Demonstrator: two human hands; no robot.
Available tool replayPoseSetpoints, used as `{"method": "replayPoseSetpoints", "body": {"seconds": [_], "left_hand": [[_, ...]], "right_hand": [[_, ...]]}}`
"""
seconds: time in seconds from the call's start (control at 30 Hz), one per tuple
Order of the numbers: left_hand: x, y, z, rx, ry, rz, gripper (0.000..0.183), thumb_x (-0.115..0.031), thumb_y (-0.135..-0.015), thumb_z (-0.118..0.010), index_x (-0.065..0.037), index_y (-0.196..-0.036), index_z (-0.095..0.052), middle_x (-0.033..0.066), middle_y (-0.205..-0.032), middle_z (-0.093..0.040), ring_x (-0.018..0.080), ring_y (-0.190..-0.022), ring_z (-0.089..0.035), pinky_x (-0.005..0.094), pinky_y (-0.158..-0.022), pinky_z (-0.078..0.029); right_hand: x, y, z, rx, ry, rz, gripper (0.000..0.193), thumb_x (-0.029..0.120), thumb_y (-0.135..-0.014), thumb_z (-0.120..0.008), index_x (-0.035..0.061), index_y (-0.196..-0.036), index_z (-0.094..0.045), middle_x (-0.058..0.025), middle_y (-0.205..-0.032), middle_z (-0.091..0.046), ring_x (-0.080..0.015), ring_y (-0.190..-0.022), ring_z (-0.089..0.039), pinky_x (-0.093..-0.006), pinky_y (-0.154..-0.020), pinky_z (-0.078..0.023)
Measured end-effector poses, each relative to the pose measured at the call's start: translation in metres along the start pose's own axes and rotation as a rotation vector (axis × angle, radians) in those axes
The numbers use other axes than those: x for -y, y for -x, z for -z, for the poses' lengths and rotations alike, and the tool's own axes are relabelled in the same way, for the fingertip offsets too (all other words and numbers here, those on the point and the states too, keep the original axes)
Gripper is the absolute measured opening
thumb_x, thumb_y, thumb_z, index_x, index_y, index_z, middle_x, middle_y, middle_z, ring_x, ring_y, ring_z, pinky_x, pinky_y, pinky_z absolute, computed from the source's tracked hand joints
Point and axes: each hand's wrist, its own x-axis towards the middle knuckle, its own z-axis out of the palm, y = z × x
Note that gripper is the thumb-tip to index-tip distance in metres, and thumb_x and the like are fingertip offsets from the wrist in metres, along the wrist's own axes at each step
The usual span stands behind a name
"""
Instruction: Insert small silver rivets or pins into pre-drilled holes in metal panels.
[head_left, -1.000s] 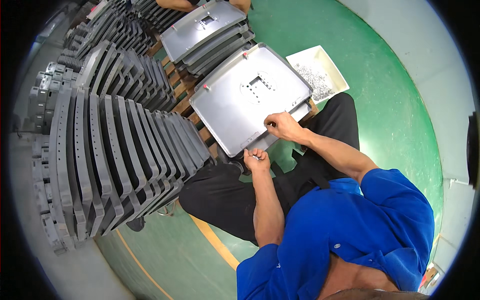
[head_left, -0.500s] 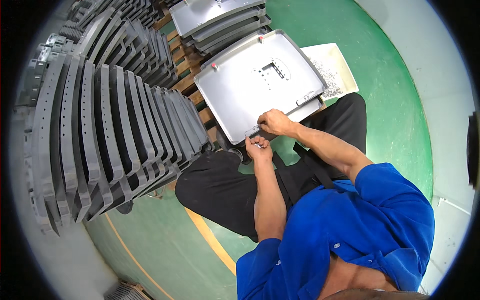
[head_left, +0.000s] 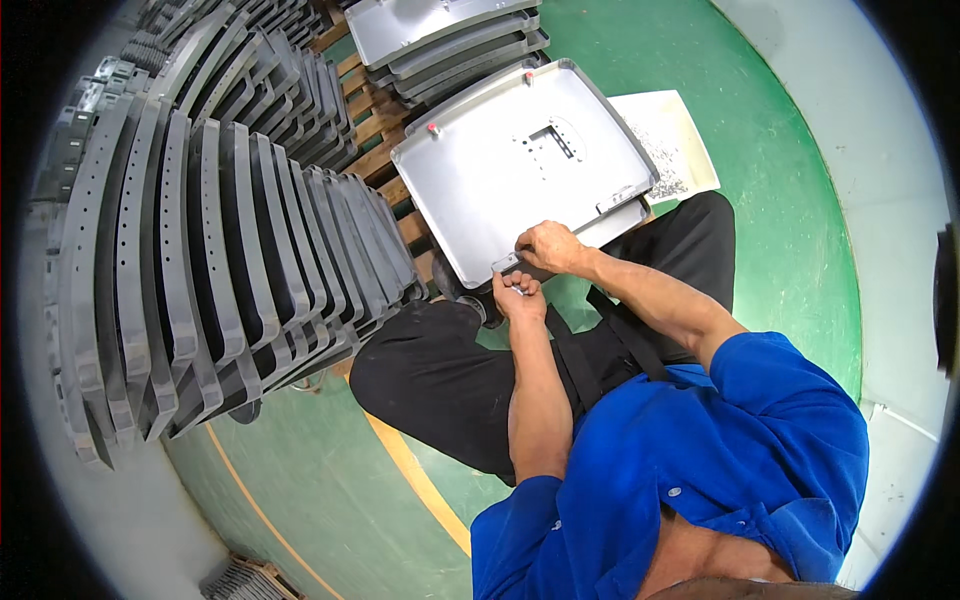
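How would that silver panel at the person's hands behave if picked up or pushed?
The rimmed metal panel probably stays stiff, since its raised edges should brace it. It looks shiny and smooth, perhaps slippery. Lying broad and flat, it would likelier slide than tip.

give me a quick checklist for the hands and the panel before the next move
- Right hand at the near edge of the metal panel: ok
- Left hand beside it, at the panel's near-left corner: ok, fingers curled around a small shiny item
- Small plate by the fingertips fully seated: cannot tell, fingers cover part of it
- Two red pieces, left and right, present near the far edge: ok
- White tray of small metal parts beside the panel, clear of both hands: ok
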Motion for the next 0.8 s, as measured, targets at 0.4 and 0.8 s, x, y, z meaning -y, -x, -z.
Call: {"method": "replayPoseSetpoints", "body": {"seconds": [0.4, 0.8], "left_hand": [[0.004, 0.011, -0.011, -0.027, -0.032, -0.036, 0.04, -0.037, -0.098, -0.045, -0.017, -0.065, -0.036, -0.0012, -0.057, -0.04, 0.0133, -0.049, -0.037, 0.0273, -0.042, -0.027], [0.0, 0.012, -0.008, 0.011, -0.023, -0.052, 0.04, -0.035, -0.098, -0.043, -0.016, -0.064, -0.035, 0.0004, -0.057, -0.043, 0.0132, -0.048, -0.039, 0.0268, -0.04, -0.027]], "right_hand": [[0.008, 0.0, -0.009, -0.077, 0.24, 0.232, 0.015, 0.016, -0.072, -0.061, 0.0007, -0.074, -0.064, -0.0149, -0.075, -0.066, -0.0322, -0.073, -0.067, -0.0412, -0.065, -0.055], [0.012, 0.002, -0.011, -0.069, 0.267, 0.211, 0.015, 0.012, -0.074, -0.059, -0.0011, -0.076, -0.066, -0.0174, -0.083, -0.065, -0.0312, -0.082, -0.066, -0.0397, -0.068, -0.056]]}}
